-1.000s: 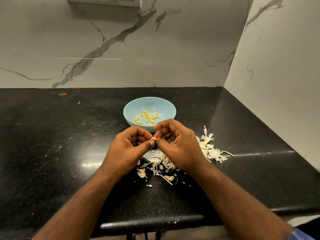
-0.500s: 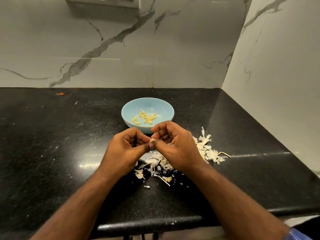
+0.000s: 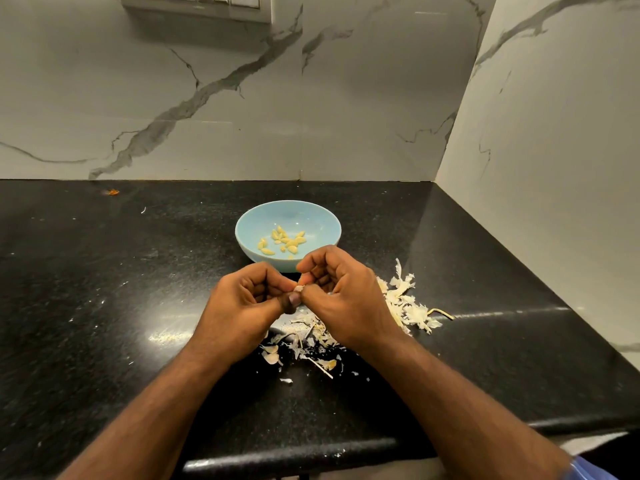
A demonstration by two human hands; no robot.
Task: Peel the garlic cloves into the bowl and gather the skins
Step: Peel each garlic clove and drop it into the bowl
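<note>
Since a second ago the left hand (image 3: 247, 306) and right hand (image 3: 346, 299) have hardly moved: both keep curled fingers pinched on one garlic clove (image 3: 298, 288) at the 6 o'clock rim of the bowl (image 3: 249, 220). So this peel is probably unfinished; the skins (image 3: 405, 303) lie ungathered at 4 o'clock.

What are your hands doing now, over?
Both hands, left and right, pinching one garlic clove. Peeled cloves in bowl. Skins scattered. Nothing blocking.

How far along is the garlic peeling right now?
Done: a dozen or so peeled cloves lie in the blue bowl. In hand: the left hand and right hand pinch one clove between them. Left: the skins lie scattered on the counter, ungathered.
</note>
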